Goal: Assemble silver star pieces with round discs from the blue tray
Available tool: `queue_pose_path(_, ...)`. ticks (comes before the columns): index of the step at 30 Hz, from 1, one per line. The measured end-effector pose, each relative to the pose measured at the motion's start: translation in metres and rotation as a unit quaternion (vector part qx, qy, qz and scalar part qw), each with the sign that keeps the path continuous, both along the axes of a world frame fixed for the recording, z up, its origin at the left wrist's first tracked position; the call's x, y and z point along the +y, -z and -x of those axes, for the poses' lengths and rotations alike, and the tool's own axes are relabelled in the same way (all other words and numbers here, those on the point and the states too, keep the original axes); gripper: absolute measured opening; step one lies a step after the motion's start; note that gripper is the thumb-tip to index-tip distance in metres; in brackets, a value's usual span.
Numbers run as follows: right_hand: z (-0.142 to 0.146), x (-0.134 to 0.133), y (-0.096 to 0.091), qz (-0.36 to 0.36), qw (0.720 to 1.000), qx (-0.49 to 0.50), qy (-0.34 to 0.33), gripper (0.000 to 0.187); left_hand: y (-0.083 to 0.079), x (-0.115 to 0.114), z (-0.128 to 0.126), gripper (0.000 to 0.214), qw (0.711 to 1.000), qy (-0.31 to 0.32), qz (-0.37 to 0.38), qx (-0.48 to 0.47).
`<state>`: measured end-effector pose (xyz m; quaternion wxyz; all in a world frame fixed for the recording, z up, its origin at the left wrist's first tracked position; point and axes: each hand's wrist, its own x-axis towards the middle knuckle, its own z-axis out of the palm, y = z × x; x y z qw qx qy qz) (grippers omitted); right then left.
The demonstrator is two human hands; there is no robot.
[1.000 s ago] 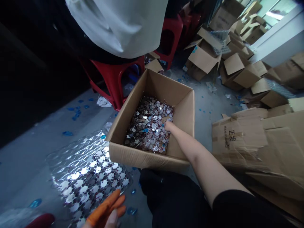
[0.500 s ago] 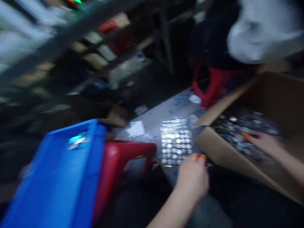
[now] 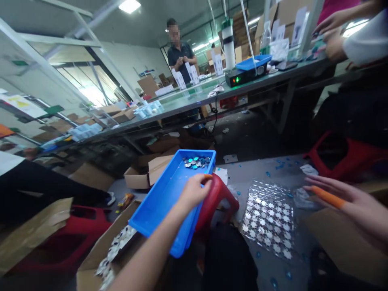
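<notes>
My left hand [image 3: 195, 192] is over the right side of a blue plastic tray [image 3: 154, 202], its fingers curled together and an orange cover on one fingertip. What it holds, if anything, is hidden. Small round silvery and teal pieces [image 3: 195, 163] lie at the tray's far end. The tray rests beside a red plastic stool [image 3: 212, 198]. My right hand [image 3: 348, 204] has its fingers stretched out, one in an orange cover, above the flap of a cardboard box [image 3: 336, 234]. Between the hands, a clear plastic sheet with rows of silvery star-shaped pieces [image 3: 268, 222] lies low down.
An open carton of pale pieces [image 3: 112, 258] stands at lower left. Another red stool [image 3: 348, 155] is at right. A long workbench [image 3: 194, 99] crosses behind, with a co-worker [image 3: 182, 52] beyond it and another person's hands [image 3: 333, 36] at upper right.
The view has swung up and left. My left hand has gone from beside the plastic sheet to the blue tray. My right hand has come up from the pieces in the cardboard box.
</notes>
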<state>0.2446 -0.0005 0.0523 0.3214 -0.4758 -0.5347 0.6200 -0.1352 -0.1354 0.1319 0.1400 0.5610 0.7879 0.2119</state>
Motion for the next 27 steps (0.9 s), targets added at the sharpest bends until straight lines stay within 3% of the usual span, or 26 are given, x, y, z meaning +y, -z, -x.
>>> queue_pose_path(2, 0.03, -0.011, -0.004, 0.08, 0.989, 0.114, -0.044, 0.056, 0.01, 0.023, 0.047, 0.023, 0.999, -0.042, 0.018, 0.029)
queue_pose_path(5, 0.067, -0.034, 0.001, 0.174, 0.933, 0.288, -0.126, 0.072, 0.03, 0.053, 0.087, 0.021, 0.994, -0.083, 0.044, 0.06)
queue_pose_path(9, 0.08, -0.047, 0.007, 0.239, 0.863, 0.401, -0.194, 0.079, 0.063, 0.087, 0.111, 0.03, 0.985, -0.135, 0.059, 0.094)
queue_pose_path(12, 0.075, -0.046, 0.001, 0.263, 0.803, 0.486, -0.224, 0.08, 0.087, 0.109, 0.127, 0.034, 0.98, -0.16, 0.048, 0.108)
queue_pose_path(15, 0.07, -0.044, -0.009, 0.269, 0.779, 0.511, -0.245, 0.08, 0.099, 0.116, 0.137, 0.033, 0.978, -0.179, 0.022, 0.102)
queue_pose_path(18, 0.066, -0.042, -0.018, 0.27, 0.773, 0.511, -0.261, 0.077, 0.094, 0.112, 0.141, 0.029, 0.975, -0.207, -0.018, 0.076)
queue_pose_path(21, 0.065, -0.04, -0.023, 0.256, 0.782, 0.507, -0.256, 0.073, 0.072, 0.108, 0.134, 0.026, 0.965, -0.249, -0.078, 0.034)
queue_pose_path(24, 0.065, -0.034, -0.018, 0.203, 0.83, 0.474, -0.213, 0.058, 0.038, 0.109, 0.103, 0.036, 0.947, -0.272, -0.169, -0.029)
queue_pose_path(27, 0.063, -0.02, -0.006, 0.129, 0.897, 0.407, -0.114, 0.042, 0.011, 0.117, 0.035, 0.056, 0.937, -0.21, -0.244, -0.134)
